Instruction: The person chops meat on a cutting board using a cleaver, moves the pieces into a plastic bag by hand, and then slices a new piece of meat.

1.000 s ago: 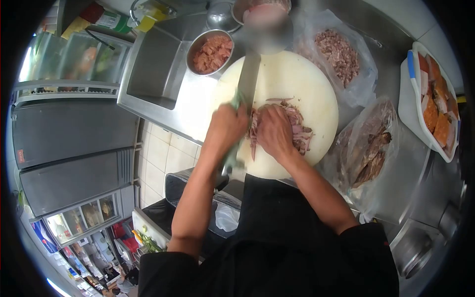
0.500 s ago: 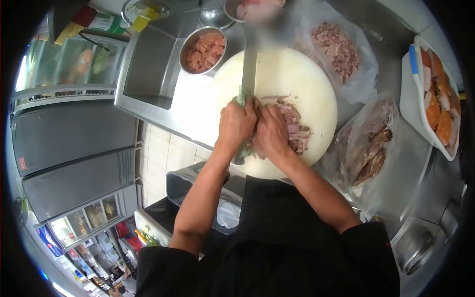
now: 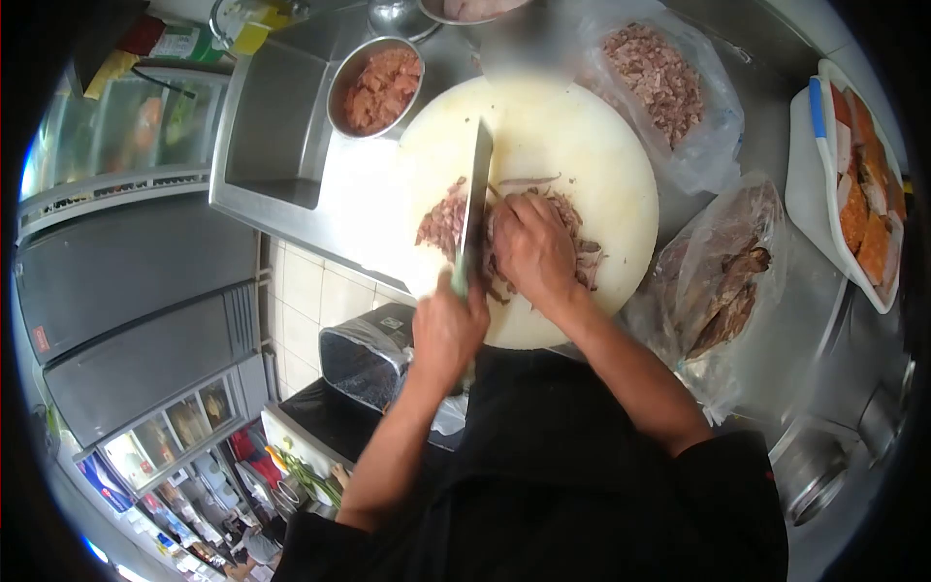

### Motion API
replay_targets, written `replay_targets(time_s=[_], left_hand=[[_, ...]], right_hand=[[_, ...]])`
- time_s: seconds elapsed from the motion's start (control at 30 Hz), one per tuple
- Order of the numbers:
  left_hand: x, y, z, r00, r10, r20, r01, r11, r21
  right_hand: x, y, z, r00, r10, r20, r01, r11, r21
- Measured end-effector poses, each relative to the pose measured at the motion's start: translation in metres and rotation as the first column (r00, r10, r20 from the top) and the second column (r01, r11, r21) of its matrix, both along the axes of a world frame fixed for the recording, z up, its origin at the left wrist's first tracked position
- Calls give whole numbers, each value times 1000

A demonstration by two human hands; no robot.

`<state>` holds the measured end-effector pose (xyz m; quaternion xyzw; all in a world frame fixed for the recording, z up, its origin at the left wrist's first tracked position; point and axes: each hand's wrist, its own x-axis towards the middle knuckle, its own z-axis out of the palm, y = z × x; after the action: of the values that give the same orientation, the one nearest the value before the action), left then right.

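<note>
My left hand (image 3: 451, 325) is closed around the pale green handle of a large kitchen knife (image 3: 474, 199). The blade stands on edge over a round white cutting board (image 3: 606, 126), its tip pointing to the far side. Just right of the blade, my right hand (image 3: 531, 242) has curled fingers pressing on strips of meat (image 3: 582, 254), partly hidden beneath it. Left of the blade lies a small heap of chopped meat (image 3: 442, 218).
A metal bowl of raw meat (image 3: 383, 89) stands beyond the board, near a sink (image 3: 272, 126). To the right are a plastic bag of diced meat (image 3: 655, 82), a bag of dark meat (image 3: 727, 301) and a white tub (image 3: 810, 184) of browned pieces. A bin (image 3: 364, 359) stands below left.
My left hand has come nearer my body with the knife, whose blade now stands beside my right hand. The chopped heap left of the blade now shows. The view has shifted slightly.
</note>
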<state>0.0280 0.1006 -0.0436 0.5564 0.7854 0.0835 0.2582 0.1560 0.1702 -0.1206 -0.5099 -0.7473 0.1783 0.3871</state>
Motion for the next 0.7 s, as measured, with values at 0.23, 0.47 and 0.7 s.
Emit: replay_targets(time_s=[0.23,0.47,0.7], left_hand=[[-2,88,30,998,-24,64,22,999,25],[-3,-19,68,996,20,83,-1,973,-230],[4,57,-2,987,-21,161,8,996,83]], right_hand=[[3,-1,2,1000,3,-31,-3,1000,14],[0,-3,0,998,-36,-48,37,999,24],[-1,-2,0,1000,20,-12,-19,998,54]])
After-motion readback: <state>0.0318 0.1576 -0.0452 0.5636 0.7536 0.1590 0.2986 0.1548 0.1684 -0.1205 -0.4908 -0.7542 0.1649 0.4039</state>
